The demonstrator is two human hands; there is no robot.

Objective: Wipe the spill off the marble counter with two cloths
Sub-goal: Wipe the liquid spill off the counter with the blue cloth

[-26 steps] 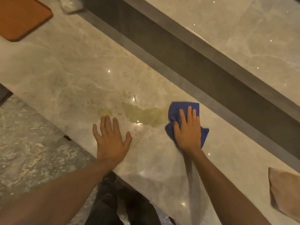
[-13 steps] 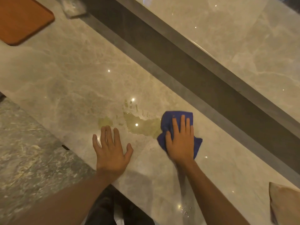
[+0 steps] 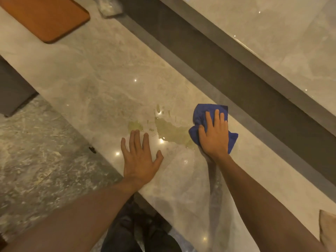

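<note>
Barely started: yellowish spill (image 3: pixel 171 130) mostly there, right hand (image 3: pixel 214 137) flat on blue cloth (image 3: pixel 209 113), left hand (image 3: pixel 140 157) spread on counter (image 3: pixel 101 84).

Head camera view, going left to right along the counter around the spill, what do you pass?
Left hand flat on the marble counter → yellowish spill → blue cloth under the right hand → beige cloth at the far right edge.

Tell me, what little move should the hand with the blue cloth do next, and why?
Probably slide the blue cloth leftward over the yellowish spill. The right hand presses the cloth flat at the puddle's right edge, and most of the liquid lies unwiped between it and the left hand, which rests bare on the marble counter.
</note>
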